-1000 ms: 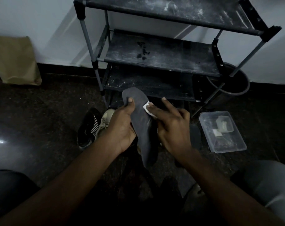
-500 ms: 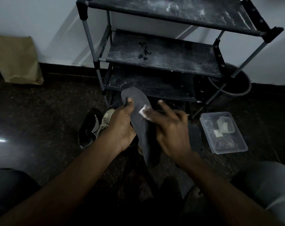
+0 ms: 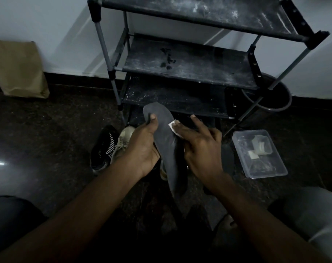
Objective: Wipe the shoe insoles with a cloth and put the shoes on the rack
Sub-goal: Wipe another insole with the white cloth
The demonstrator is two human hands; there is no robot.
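While the rack stands against the wall just beyond your hands, the step to get right is the wipe, so hold the grey insole steady in the air above the shoes on the floor. Your left grip is wrapped round the insole's left edge with the thumb on top near the toe; brace there so the sole does not flex. Your right grip has its fingers stretched, the forefinger pressing the small white cloth onto the toe half. I judge that long, even strokes toward the heel will cover it best. The clear box holds things too dim to name. A dark shape by your right wrist may be a second insole. The heel end fades into shadow, and most of the cloth, like your right thumb, is hidden.
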